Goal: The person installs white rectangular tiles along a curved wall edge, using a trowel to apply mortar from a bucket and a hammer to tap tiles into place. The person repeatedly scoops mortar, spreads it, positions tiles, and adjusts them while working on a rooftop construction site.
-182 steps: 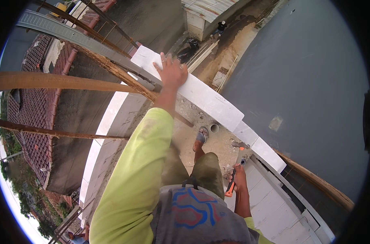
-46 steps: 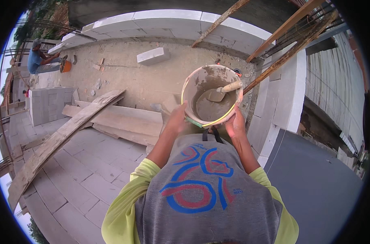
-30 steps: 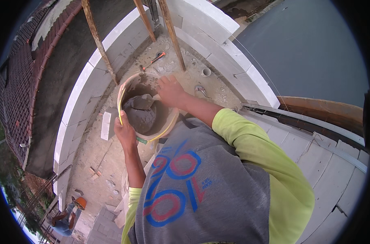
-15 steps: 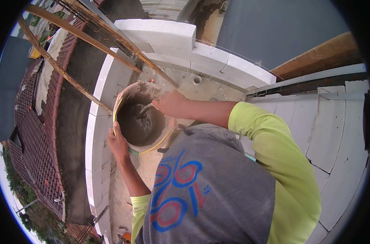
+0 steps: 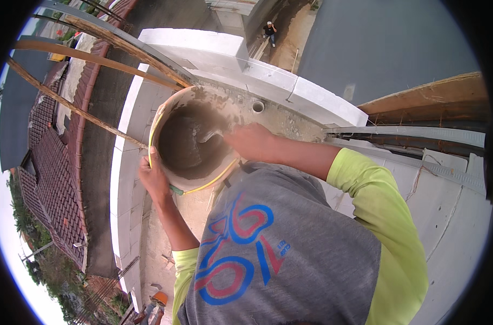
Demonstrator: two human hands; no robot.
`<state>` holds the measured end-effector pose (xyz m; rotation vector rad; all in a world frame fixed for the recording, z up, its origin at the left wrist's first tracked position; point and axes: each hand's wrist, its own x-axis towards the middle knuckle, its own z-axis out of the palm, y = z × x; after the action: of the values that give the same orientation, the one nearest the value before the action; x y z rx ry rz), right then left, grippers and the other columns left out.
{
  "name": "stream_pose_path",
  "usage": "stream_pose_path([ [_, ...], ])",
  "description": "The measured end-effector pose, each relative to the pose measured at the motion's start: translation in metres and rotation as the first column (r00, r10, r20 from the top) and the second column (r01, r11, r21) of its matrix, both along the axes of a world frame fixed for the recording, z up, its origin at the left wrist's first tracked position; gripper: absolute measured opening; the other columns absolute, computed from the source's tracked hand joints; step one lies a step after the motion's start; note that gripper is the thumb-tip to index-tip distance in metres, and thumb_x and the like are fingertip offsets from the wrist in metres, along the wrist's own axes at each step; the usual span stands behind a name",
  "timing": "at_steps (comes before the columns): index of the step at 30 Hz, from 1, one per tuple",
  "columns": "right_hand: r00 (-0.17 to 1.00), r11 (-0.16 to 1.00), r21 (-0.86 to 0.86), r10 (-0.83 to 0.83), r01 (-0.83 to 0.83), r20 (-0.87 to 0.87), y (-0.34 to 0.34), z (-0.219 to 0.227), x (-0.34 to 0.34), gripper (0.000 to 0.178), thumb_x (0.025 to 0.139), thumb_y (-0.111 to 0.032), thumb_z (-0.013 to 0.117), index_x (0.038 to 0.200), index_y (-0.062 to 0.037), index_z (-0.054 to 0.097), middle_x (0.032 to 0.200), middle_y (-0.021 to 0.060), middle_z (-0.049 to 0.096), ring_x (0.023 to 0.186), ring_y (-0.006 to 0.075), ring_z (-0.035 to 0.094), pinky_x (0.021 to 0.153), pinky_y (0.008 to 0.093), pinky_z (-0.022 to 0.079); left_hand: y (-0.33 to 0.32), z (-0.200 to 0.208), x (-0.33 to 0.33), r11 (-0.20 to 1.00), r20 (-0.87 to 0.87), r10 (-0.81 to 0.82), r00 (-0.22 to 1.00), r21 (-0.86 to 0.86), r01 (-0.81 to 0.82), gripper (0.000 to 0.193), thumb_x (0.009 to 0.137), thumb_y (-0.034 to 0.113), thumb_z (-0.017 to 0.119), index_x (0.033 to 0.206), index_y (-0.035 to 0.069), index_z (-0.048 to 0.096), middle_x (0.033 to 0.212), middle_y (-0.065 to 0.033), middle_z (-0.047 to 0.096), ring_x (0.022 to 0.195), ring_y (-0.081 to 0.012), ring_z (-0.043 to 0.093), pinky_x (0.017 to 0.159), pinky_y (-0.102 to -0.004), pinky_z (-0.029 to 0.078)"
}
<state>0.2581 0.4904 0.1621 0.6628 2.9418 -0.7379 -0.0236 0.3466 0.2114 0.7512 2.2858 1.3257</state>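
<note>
A wide round bucket stands in front of me, smeared inside with grey wet mortar. My left hand is closed on its left rim, the thumb over the edge by the yellow bucket handle. My right hand is closed at the right side of the bucket, around the grip of a trowel. Only the trowel's metal neck shows clearly, reaching into the bucket. Its blade is blurred or sunk in the mortar, and my fingers hide the grip.
White block walls curve along the left and far sides. Wooden poles slant in from the left. A pipe opening rises from the floor beyond the bucket. Far below, a person is visible. An orange object lies at the lower left.
My right hand has moved right and slightly down with the trowel, whose neck now shows at another angle. The bucket looks larger in view. My left hand keeps its hold on the rim.
</note>
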Motion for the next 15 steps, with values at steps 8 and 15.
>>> stream_pose_path([
  [8,0.991,0.994,-0.087,-0.050,0.060,0.122,0.039,-0.020,0.084,0.054,0.095,-0.009,0.064,0.147,-0.0230,0.062,0.120,0.0140,0.066,0.098,0.0360,0.075,0.081,0.0521,0.060,-0.001,-0.041,0.029,0.990,0.307,0.122,0.944,0.030,-0.138,0.032,0.112,0.035,0.070,0.094,0.009,0.062,0.083,0.0016,0.063,0.071,-0.0065,0.053,0.062,-0.0260,0.044],
  [15,0.988,0.997,-0.065,0.051,-0.042,0.143,0.104,-0.130,0.103,0.057,0.090,-0.017,0.076,0.145,-0.0209,0.065,0.121,0.0097,0.062,0.100,0.0344,0.073,0.079,0.0474,0.060,-0.040,-0.127,-0.040,0.980,0.599,-0.004,0.801,0.162,-0.116,0.039,0.115,0.031,0.061,0.138,0.000,0.065,0.123,-0.0096,0.076,0.103,-0.0147,0.073,0.089,-0.0310,0.059],
])
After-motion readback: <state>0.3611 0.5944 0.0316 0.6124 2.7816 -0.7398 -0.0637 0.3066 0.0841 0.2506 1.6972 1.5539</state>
